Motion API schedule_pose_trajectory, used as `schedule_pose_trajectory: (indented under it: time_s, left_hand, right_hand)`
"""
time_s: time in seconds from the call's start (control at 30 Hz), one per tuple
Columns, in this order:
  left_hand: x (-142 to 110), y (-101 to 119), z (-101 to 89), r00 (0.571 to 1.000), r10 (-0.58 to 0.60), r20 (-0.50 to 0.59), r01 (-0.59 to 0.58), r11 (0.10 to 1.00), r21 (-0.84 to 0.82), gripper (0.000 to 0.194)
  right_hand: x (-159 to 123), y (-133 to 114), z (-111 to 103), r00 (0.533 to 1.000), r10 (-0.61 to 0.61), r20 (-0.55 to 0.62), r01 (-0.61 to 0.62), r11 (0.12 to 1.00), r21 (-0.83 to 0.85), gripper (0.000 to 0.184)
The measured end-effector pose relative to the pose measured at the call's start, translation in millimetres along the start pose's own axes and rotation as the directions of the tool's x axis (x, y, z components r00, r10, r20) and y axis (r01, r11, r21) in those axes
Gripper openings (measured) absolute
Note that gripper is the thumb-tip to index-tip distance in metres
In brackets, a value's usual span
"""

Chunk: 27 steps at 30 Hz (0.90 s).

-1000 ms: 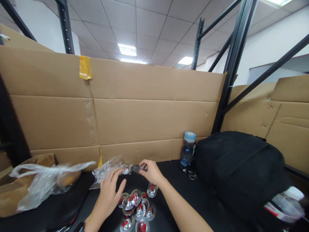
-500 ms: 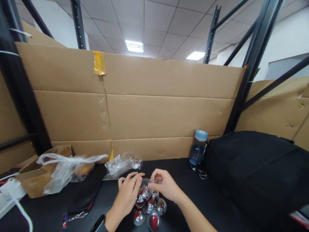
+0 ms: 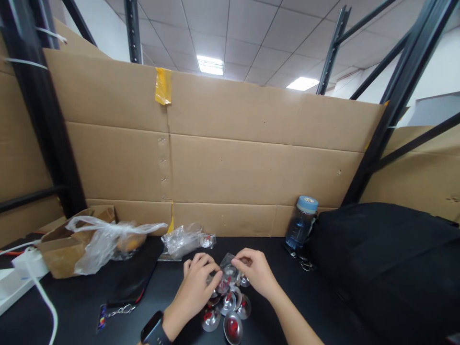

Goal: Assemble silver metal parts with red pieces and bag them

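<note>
Several round silver discs with red centres lie heaped on the black table, low in the middle of the head view. My left hand lies over the heap's left side, fingers curled and thumb bent inward around a silver disc that they partly hide. On the far right of the heap, my right hand is closed, thumb and forefinger pinched on the edge of a small clear plastic bag. Part of the bag stands up between the two hands. A dark watch is on my left wrist.
Behind the hands lies crumpled clear wrapping. Leftward are a black pouch, a tied plastic bag and a white power strip. A blue-lidded bottle and black backpack stand right. Cardboard walls the back.
The view has shifted slightly. My left fingers have curled from a flatter pose. My right hand has drawn a little away from the left, and the clear bag's edge now shows between them.
</note>
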<state>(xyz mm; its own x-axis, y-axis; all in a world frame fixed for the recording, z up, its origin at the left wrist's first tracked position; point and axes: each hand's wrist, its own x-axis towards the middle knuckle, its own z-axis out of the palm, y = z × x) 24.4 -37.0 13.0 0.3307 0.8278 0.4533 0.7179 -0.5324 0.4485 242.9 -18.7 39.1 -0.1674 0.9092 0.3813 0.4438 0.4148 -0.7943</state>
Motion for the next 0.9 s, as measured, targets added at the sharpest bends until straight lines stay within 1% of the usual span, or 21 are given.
schedule_pose_trajectory:
  time_s: [0.13,0.23,0.27,0.33,0.4,0.43,0.5,0.57,0.63,0.7,0.73,0.77,0.83,0.87,0.9]
  left_hand:
    - [0,1,-1.2,0.999,0.044,-0.022,-0.044,0.999,0.000,0.024]
    - [-2,0,-1.4,0.994,0.071,-0.080,-0.070,0.997,0.016,0.024]
    - [-3,-1,-1.6,0.990,0.082,-0.116,-0.079,0.996,0.029,0.030]
    - [-4,-2,-2.6,0.975,0.133,-0.175,-0.121,0.989,0.081,0.050]
    - [-4,-2,-4.0,0.956,0.228,-0.183,-0.198,0.965,0.170,0.065]
    - [-3,-2,-4.7,0.945,0.277,-0.175,-0.236,0.947,0.220,0.068]
    - [-2,-3,-5.9,0.918,0.356,-0.177,-0.291,0.905,0.310,0.066]
    - [0,-5,-7.0,0.893,0.398,-0.209,-0.305,0.878,0.369,0.055]
    - [2,-11,-8.5,0.881,0.418,-0.224,-0.309,0.864,0.398,0.041]
    - [4,-22,-11.1,0.885,0.410,-0.221,-0.296,0.862,0.411,0.032]
    - [6,-29,-12.8,0.893,0.385,-0.232,-0.267,0.869,0.416,0.030]
    - [7,-37,-14.6,0.900,0.343,-0.270,-0.210,0.883,0.421,0.029]
    - [10,-53,-17.4,0.905,0.218,-0.366,-0.049,0.907,0.419,0.030]
    - [12,-61,-18.0,0.903,0.153,-0.402,0.029,0.910,0.413,0.032]
    - [13,-68,-17.8,0.904,0.095,-0.417,0.092,0.908,0.408,0.035]
  right_hand:
    - [0,-3,-1,0.998,-0.017,-0.053,0.020,0.998,0.052,0.030]
    - [1,-3,0,0.989,0.004,-0.145,0.017,0.989,0.144,0.035]
    - [1,-3,0,0.982,0.028,-0.185,0.007,0.982,0.189,0.036]
    - [2,-3,2,0.963,0.103,-0.250,-0.029,0.958,0.287,0.038]
    - [2,-4,4,0.945,0.175,-0.277,-0.064,0.927,0.369,0.042]
    - [2,-5,5,0.940,0.198,-0.277,-0.074,0.913,0.400,0.045]
    - [2,-6,9,0.941,0.217,-0.259,-0.081,0.890,0.449,0.049]
    - [2,-6,15,0.949,0.230,-0.216,-0.103,0.873,0.476,0.051]
    - [3,-4,20,0.960,0.243,-0.142,-0.149,0.867,0.476,0.053]
    - [6,-2,24,0.971,0.233,-0.056,-0.185,0.879,0.440,0.056]
    - [9,-1,25,0.978,0.205,-0.032,-0.177,0.903,0.391,0.055]
    - [13,1,25,0.987,0.160,-0.019,-0.146,0.938,0.314,0.052]
    - [23,3,26,0.999,0.033,0.011,-0.034,0.995,0.092,0.037]
    - [29,4,27,0.998,-0.026,0.054,0.028,0.999,-0.031,0.028]
    - [36,5,28,0.991,-0.063,0.122,0.080,0.987,-0.142,0.023]
